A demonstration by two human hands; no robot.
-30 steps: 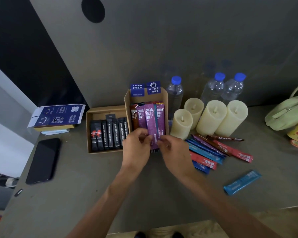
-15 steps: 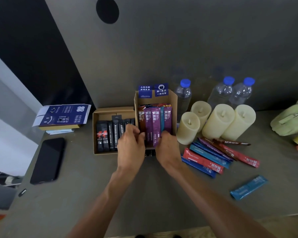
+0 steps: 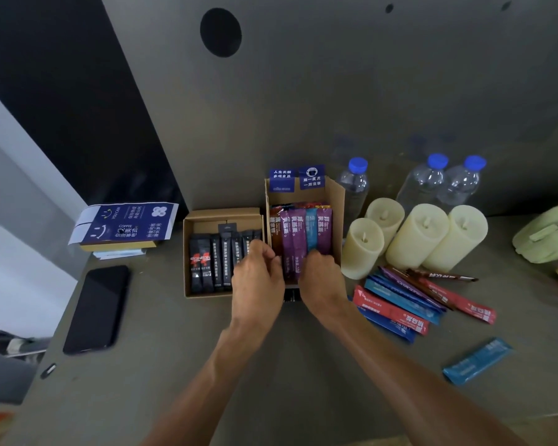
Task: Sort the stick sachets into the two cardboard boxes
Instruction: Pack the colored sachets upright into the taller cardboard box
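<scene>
A: The sachets (image 3: 298, 236) stand in the tall box (image 3: 337, 201); our right hand (image 3: 319, 278) curls over their lower ends.
B: Our left hand (image 3: 258, 281) is curled beside them; what it pinches, we cannot tell. Let's square them gently, without creasing.

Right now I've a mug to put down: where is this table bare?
Bare table lies between the phone and the low box, running to the near edge. A smaller patch sits between the right forearm and the lone blue sachet. Crowded: candles, bottles and the sachet pile right of the tall box.
</scene>
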